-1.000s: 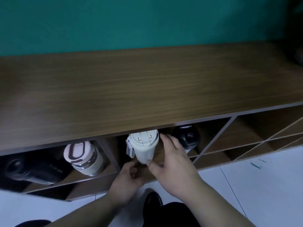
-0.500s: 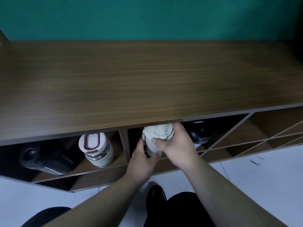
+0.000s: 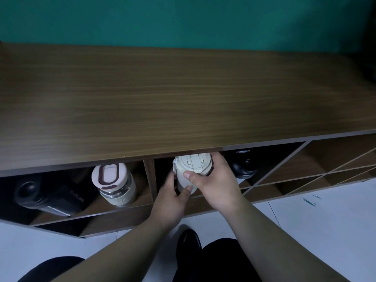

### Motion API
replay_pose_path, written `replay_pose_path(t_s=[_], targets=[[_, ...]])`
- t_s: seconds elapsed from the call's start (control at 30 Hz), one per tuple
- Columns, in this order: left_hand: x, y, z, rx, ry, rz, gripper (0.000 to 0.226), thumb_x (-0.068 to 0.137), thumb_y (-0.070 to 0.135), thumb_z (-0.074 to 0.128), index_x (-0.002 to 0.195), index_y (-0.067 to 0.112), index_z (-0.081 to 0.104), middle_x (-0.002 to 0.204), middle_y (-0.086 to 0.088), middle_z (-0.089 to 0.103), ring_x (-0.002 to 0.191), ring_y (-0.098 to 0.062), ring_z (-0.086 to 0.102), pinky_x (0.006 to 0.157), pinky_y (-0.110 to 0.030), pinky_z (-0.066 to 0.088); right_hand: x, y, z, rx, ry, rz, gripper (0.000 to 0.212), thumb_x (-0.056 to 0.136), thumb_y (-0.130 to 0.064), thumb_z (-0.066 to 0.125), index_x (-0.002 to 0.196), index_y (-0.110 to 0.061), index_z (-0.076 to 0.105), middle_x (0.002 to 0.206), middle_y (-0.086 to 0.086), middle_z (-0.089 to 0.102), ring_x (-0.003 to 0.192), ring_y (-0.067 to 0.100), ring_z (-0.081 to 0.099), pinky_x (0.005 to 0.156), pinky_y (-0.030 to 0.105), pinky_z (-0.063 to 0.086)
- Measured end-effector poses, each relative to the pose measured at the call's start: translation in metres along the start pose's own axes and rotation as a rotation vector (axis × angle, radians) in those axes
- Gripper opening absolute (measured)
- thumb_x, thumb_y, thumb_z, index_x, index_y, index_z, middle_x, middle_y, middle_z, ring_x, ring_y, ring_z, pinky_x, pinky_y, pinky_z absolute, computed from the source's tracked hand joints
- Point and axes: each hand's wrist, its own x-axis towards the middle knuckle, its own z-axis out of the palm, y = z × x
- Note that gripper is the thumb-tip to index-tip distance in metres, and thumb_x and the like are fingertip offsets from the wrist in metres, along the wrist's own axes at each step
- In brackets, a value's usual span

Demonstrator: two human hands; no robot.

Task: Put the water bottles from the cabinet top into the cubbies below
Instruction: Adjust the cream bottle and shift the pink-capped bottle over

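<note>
A cream bottle (image 3: pixel 190 171) is gripped by both hands at the mouth of a cubby just under the front edge of the cabinet top (image 3: pixel 183 102). The right hand (image 3: pixel 215 184) is wrapped around its upper part, thumb pressed on the near side below the lid. The left hand (image 3: pixel 169 198) is closed on the lower body from the other side. Just beyond the right hand, in the same cubby, a black bottle (image 3: pixel 243 166) is seen. Past the divider by the left hand, a glass bottle with a pale lid (image 3: pixel 114 184) lies tilted, with a dark flask (image 3: pixel 46 196) farther out that way.
</note>
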Motion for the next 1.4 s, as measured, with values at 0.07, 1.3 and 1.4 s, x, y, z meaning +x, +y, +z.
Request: replay_pose_path(t_s=[0.07, 1.3, 1.4], targets=[[-0.001, -0.001, 0.002, -0.002, 0.01, -0.004, 0.061, 0.096, 0.034, 0.067, 0.15, 0.043, 0.041, 0.139, 0.022, 0.063, 0.13, 0.001, 0.058, 0.114, -0.036, 0.046, 0.0, 0.001, 0.0, 0.012, -0.014, 0.0, 0.064, 0.057, -0.055, 0.077, 0.116, -0.04, 0.057, 0.118, -0.014, 0.066, 0.11, 0.004, 0.064, 0.095, 0.038, 0.055], [-0.04, -0.069, -0.179, 0.097, 0.076, -0.218, 0.097, 0.062, 0.082, 0.077, 0.143, 0.056, 0.032, 0.134, 0.006, 0.069, 0.127, -0.015, 0.065, 0.11, -0.047, 0.052, -0.034, -0.1, 0.158, 0.01, -0.259, 0.013, 0.048, 0.068, -0.025, 0.081, 0.109, -0.032, 0.057, 0.116, -0.006, 0.061, 0.107, 0.014, 0.061, 0.077, 0.024, 0.047], [-0.048, -0.043, -0.185, 0.133, 0.053, -0.193, 0.061, 0.072, 0.061, 0.076, 0.123, 0.056, 0.043, 0.127, 0.013, 0.072, 0.117, -0.009, 0.069, 0.105, -0.041, 0.055, -0.031, -0.097, 0.162, 0.043, -0.252, 0.008, 0.034, 0.074, -0.017, 0.079, 0.091, -0.038, 0.057, 0.105, -0.013, 0.068, 0.098, 0.009, 0.065, 0.075, 0.022, 0.048]])
